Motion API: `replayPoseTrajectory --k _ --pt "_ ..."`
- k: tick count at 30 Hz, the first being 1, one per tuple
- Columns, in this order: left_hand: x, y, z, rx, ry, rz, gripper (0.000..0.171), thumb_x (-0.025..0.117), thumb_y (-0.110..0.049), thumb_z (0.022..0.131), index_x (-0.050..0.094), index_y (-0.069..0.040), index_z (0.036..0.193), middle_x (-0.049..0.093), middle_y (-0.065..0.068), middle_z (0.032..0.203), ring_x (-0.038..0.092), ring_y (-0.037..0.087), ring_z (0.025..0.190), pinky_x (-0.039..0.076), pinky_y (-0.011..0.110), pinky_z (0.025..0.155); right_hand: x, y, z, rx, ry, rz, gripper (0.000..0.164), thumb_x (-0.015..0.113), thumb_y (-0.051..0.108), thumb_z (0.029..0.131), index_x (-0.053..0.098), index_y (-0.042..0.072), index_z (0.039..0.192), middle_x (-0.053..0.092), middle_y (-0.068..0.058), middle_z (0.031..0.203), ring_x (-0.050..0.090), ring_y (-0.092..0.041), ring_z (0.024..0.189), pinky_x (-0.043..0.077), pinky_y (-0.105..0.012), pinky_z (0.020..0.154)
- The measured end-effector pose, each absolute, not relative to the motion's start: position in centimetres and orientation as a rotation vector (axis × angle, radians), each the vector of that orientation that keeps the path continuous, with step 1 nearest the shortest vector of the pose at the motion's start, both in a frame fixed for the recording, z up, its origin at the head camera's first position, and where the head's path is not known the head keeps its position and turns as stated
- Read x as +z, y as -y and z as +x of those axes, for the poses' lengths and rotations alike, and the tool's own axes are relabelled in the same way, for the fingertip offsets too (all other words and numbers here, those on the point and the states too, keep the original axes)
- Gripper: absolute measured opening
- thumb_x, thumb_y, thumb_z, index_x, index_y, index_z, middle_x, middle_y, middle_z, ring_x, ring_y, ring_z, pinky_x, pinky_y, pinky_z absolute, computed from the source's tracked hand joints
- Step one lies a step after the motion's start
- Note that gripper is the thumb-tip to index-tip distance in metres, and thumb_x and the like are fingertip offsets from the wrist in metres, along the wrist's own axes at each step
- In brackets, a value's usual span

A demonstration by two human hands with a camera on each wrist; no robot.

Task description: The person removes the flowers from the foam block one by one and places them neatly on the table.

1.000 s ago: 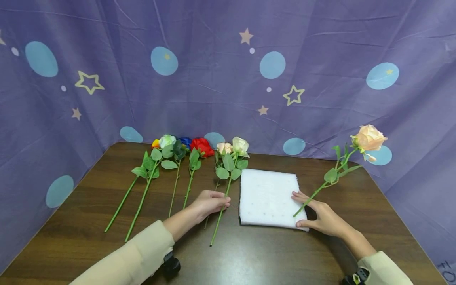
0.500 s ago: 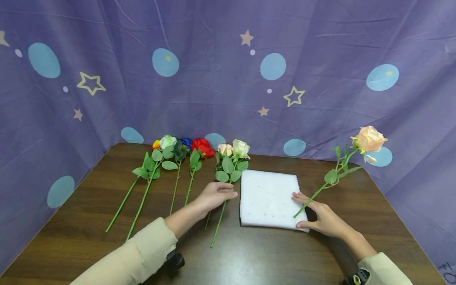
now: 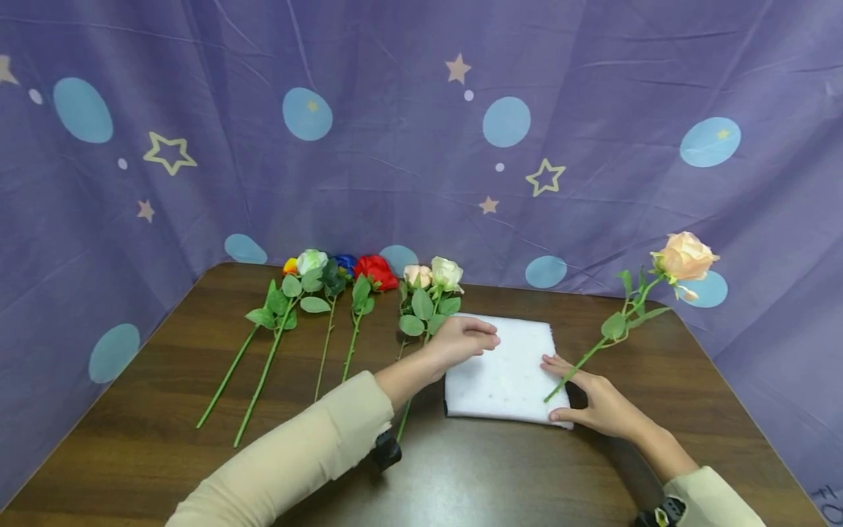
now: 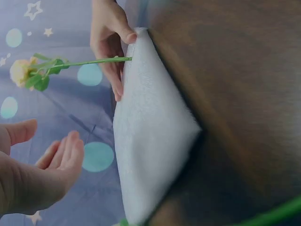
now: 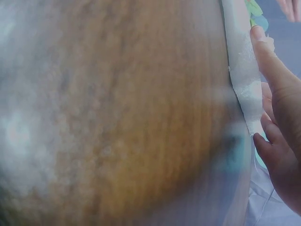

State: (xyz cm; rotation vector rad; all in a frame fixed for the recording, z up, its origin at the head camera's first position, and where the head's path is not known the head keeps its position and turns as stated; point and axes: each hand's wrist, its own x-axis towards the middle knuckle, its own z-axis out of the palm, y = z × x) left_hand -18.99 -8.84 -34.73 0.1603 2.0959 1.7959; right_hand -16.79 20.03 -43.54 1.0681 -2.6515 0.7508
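Note:
My left hand (image 3: 464, 342) hovers over the left part of a white foam block (image 3: 507, 388), its fingers loosely bent and holding nothing. In the left wrist view, a space shows between its thumb and fingers. My right hand (image 3: 599, 402) rests at the block's right front corner, thumb on the front edge and fingers on the right edge. A peach rose (image 3: 685, 256) stands tilted to the right, its stem's lower end in the foam between that thumb and fingers. The right wrist view shows the right thumb (image 5: 273, 66) lying along the foam.
A cream rose (image 3: 447, 274) and a pale pink rose (image 3: 417, 276) lie just left of the foam, partly behind my left arm. Farther left lie a red rose (image 3: 375, 271), a blue flower (image 3: 345, 263), a pale green rose (image 3: 311, 261) and an orange flower (image 3: 290, 266).
My left hand has moved right, away from the cream rose's stem and up over the foam block. My right hand and the standing peach rose have stayed put.

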Motion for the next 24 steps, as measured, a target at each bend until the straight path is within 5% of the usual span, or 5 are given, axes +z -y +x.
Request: replayPoseTrajectory --k 12,17,21,24 --pt "-34.1 2.4 -21.6 1.81 -2.038 0.287 0.024 0.068 -0.013 0.089 0.071 -0.002 0.11 0.073 0.013 0.109 0.072 0.02 0.097 0.06 0.025 0.082 -43.9 -19.9 -16.7 0.783 2.648 1.075 0.077 0.084 0.032 0.069 0.054 0.006 0.135 0.056 -0.021 0.137 0.034 0.003 0.139 0.019 0.003 0.108" --pt "-34.7 -0.6 -21.3 1.844 -2.018 0.283 0.02 0.07 -0.013 0.087 0.073 -0.003 0.105 0.075 0.014 0.103 0.072 0.017 0.085 0.06 0.033 0.085 -43.9 -20.3 -16.7 0.756 2.618 1.072 0.075 0.086 0.028 0.067 0.056 0.004 0.132 0.059 -0.021 0.133 0.032 0.007 0.137 0.02 0.003 0.109" --pt "-35.2 -2.5 -20.6 1.826 -2.023 0.235 0.019 0.072 -0.015 0.085 0.074 -0.007 0.102 0.076 0.01 0.098 0.069 0.017 0.078 0.059 0.038 0.083 -43.7 -20.4 -16.7 0.736 2.659 1.01 0.071 0.086 0.027 0.067 0.059 0.003 0.127 0.064 -0.017 0.127 0.041 0.006 0.13 0.023 0.004 0.105" --pt "-35.4 -3.4 -20.2 1.801 -2.018 0.212 0.02 0.073 -0.017 0.085 0.073 -0.009 0.103 0.076 0.006 0.098 0.07 0.02 0.087 0.059 0.031 0.079 -43.5 -20.2 -16.6 0.695 2.71 0.958 0.067 0.086 0.028 0.067 0.061 0.001 0.123 0.068 -0.013 0.121 0.055 -0.006 0.121 0.038 -0.002 0.1"
